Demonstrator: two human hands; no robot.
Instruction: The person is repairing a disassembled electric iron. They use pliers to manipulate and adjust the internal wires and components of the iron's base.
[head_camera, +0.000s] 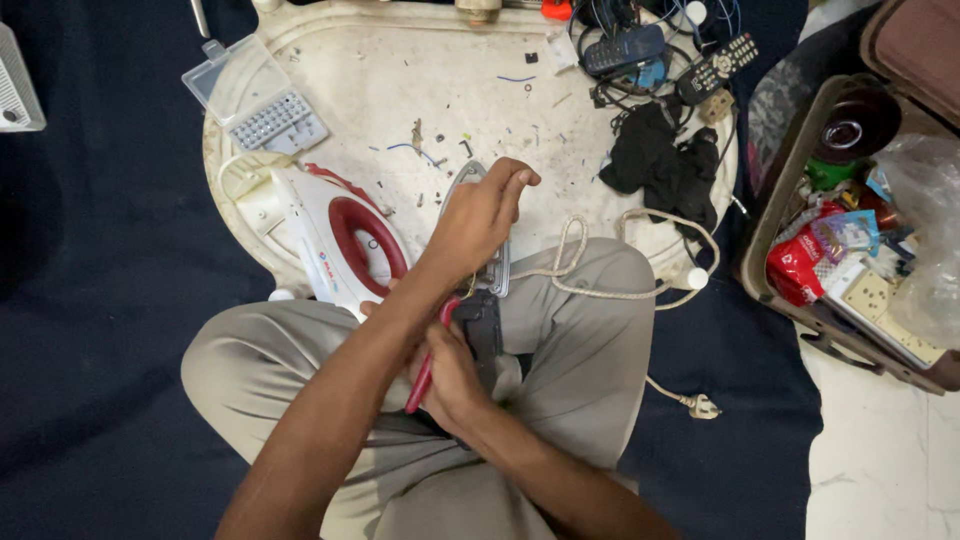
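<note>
One iron housing (335, 245), two remotes (716, 68), one screw box (255, 95).

Head camera, looking steeply down, close over lap

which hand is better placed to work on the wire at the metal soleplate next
Probably the right hand: it already holds the red-handled pliers just below the grey metal soleplate, while the left hand is occupied gripping that plate from above.
</note>
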